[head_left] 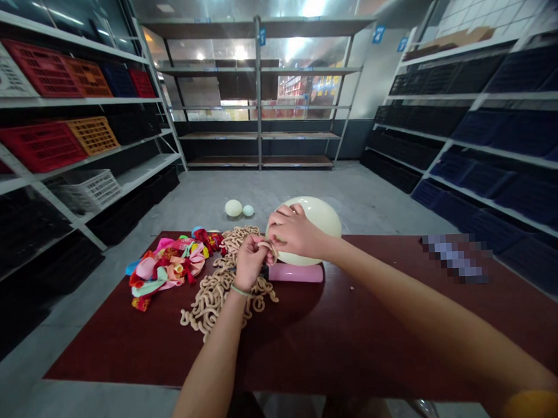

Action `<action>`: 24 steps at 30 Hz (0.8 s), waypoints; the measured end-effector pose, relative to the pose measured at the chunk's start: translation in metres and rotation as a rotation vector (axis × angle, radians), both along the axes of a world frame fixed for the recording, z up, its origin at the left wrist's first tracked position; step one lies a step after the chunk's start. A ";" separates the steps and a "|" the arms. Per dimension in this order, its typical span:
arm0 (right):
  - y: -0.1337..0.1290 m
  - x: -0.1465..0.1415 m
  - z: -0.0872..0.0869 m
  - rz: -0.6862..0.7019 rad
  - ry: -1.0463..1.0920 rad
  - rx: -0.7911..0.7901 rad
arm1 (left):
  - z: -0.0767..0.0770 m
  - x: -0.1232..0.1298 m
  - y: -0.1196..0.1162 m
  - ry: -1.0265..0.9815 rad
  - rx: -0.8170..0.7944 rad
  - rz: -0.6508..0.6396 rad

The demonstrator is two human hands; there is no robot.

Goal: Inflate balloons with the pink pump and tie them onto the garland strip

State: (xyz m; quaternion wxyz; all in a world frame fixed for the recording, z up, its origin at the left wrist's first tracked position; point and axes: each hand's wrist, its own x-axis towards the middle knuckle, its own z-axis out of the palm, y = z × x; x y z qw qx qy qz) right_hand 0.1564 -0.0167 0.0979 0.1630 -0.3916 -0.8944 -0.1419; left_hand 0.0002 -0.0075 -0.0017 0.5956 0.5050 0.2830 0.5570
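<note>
My left hand (pixel 252 262), with a thin green band at the wrist, is closed on one end of a tan curled piece (pixel 274 252). Fingers bent, my right hand (pixel 291 230) pinches the same piece from above; its exact grip is partly hidden. Behind the right hand rests a big pale yellow balloon (pixel 319 216) at the table's far edge. Just under the hands lies a pink cylinder (pixel 298 273), which looks like a hand pump with a dark end. A heap of tan curled pieces (pixel 211 301), like limp cords, spreads around and beneath my left wrist.
Colourful uninflated balloons (pixel 168 266) are piled on the left of the dark red table (pixel 358 329). Two small pale balloons (pixel 233 208) lie on the floor beyond. A blurred item (pixel 457 256) is at the right. Shelves with crates (pixel 40 145) line the sides.
</note>
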 end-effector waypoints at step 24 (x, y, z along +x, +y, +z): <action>-0.029 0.007 -0.034 -0.110 0.415 -0.050 | -0.016 -0.002 -0.010 0.190 0.214 0.270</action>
